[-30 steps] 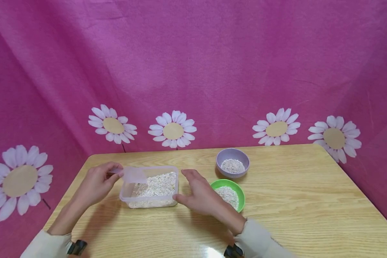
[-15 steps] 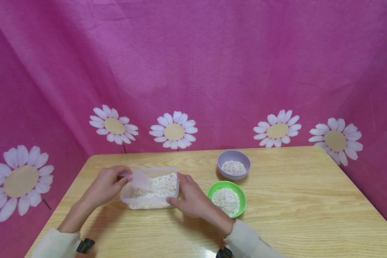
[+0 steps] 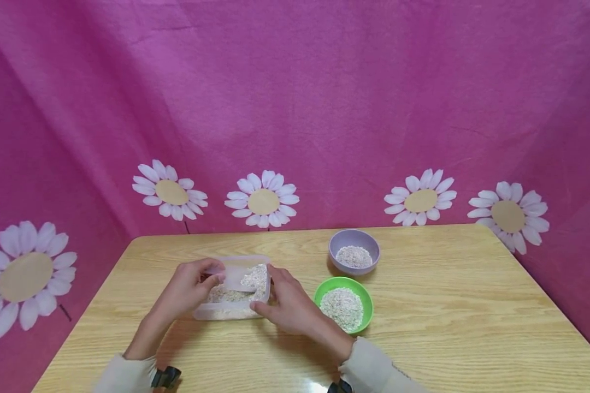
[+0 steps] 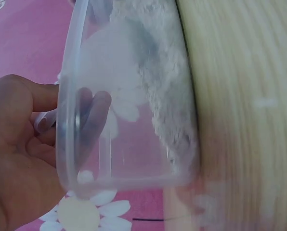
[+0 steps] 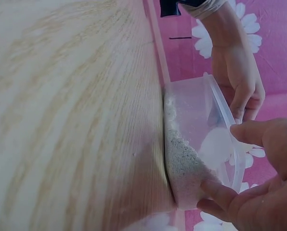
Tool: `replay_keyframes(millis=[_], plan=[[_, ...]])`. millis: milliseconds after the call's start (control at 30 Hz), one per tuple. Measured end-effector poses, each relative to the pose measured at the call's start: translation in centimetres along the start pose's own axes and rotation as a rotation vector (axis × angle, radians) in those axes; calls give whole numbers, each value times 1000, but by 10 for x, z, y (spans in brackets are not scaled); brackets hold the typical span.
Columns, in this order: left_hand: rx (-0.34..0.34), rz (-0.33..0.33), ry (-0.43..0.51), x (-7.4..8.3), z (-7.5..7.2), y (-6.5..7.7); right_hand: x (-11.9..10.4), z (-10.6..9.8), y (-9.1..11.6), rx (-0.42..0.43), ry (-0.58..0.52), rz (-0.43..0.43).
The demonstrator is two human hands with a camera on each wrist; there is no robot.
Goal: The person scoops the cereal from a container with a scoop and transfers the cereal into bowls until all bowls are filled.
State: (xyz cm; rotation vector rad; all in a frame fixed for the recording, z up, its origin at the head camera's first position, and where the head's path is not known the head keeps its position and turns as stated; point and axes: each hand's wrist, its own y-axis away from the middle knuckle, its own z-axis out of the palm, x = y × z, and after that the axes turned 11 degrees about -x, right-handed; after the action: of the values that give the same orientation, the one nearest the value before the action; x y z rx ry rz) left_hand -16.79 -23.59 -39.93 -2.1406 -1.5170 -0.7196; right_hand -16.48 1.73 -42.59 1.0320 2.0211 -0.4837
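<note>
A clear rectangular plastic container [image 3: 233, 313], holding pale oat-like flakes [image 3: 221, 295], rests on the wooden table. My left hand [image 3: 189, 286] pinches the handle of a pale translucent scoop [image 3: 235, 277] whose blade lies inside the container among the flakes. In the left wrist view, the container wall [image 4: 129, 163] stands in front of part of that hand's fingers [image 4: 97, 113]. My right hand [image 3: 290, 303] grips the container's right end. Its thumb [image 5: 247, 130] is at the rim and other fingers press the outer wall, as the right wrist view shows.
A green bowl [image 3: 369, 305] with flakes stands just right of my right forearm. Behind it is a purple bowl [image 3: 335, 252], also partly filled with flakes. A pink flowered cloth [image 3: 324, 109] hangs behind the table [image 3: 447, 305].
My left hand has moved right with the scoop, whose blade has pushed through the flakes toward the container's right end. My right hand has closed in and taken hold of that end.
</note>
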Motion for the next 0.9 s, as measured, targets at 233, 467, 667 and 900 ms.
replay_keyframes(millis=[233, 467, 667, 900], plan=[[-5, -43, 39, 0, 9, -2, -1, 2, 0, 18, 19, -28], [-14, -37, 41, -2, 9, -1, 0, 0, 2, 9, 5, -6], [-7, -10, 42, -6, 1, -1, 0, -4, 3, 10, 4, 6], [38, -9, 80, -15, -10, 8, -3, -14, 7, 23, -40, -3]])
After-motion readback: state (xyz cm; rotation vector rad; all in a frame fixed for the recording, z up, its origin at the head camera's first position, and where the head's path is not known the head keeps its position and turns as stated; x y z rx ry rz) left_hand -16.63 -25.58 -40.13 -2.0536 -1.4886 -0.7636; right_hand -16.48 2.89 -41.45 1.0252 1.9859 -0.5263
